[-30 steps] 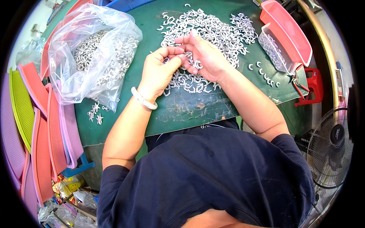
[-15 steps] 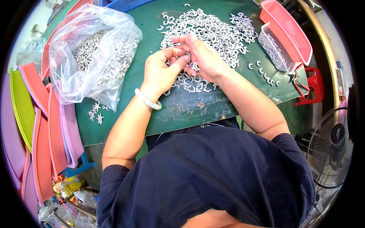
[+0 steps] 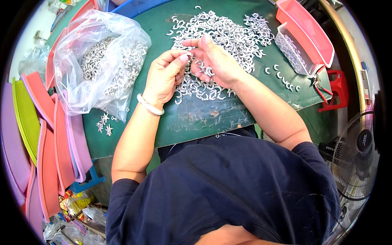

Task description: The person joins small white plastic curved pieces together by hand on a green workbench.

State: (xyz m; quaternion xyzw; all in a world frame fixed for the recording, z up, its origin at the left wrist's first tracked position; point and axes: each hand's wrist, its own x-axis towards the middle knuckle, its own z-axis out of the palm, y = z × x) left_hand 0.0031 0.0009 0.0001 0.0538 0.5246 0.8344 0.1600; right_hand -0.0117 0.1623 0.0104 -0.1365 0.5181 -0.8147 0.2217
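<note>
My left hand, with a pale bangle at its wrist, is raised over the table. Its thumb and forefinger are pinched together beside the right hand's fingertips; what sits between them is too small to make out. Cupped palm inward, my right hand holds a few silver crescent-shaped metal pieces against its fingers. Beneath and beyond both hands spreads a large loose pile of the same metal crescents, partly hidden by the hands.
At left stands a clear plastic bag of metal pieces, with small star-shaped pieces nearby. Stacked plastic baskets crowd the left edge. To the right are a clear tray, a pink basket, red-handled pliers and a fan.
My left hand has drawn back a little to the left, away from my right palm, uncovering the crescents there. My right hand has stayed nearly in place.
</note>
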